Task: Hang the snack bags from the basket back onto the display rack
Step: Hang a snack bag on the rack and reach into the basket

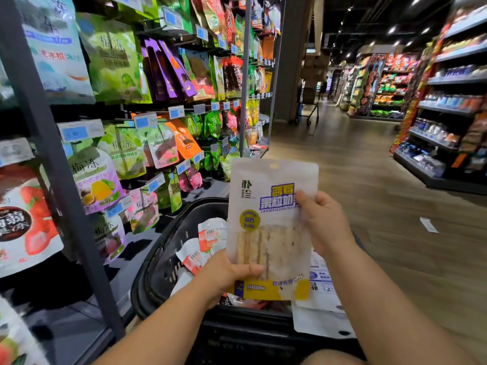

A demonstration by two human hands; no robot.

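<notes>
A person is holding a white snack bag (271, 206) upright in the lower middle of the frame, its printed front facing the camera. The left hand (226, 275) is gripping the bag's lower left corner, with the thumb lying across the front just above the yellow band. The right hand (321, 222) is gripping the bag's right edge, its fingers curling onto the front and covering the end of the blue lettering. A hang hole is showing near the top edge of the bag.

Directly behind and below the bag, a black basket (163, 248) is sitting in the lower middle of the frame. Several other white packets with red print (210, 235) are lying inside it, and more white packets (321, 299) are showing at its right side, below the right forearm.

The display rack (47, 143) is filling the left half of the frame, with a dark post running down it at a slant. Green, purple, orange and pink bags (116, 61) are hanging from it in rows, with blue price tags (75, 133) sitting at the ends of the hooks.

A wood-look floor (369, 180) is stretching away on the right. Stocked shelves (448, 106) are lining the right edge of the frame, and a scrap of paper (429, 224) is lying on the floor.
</notes>
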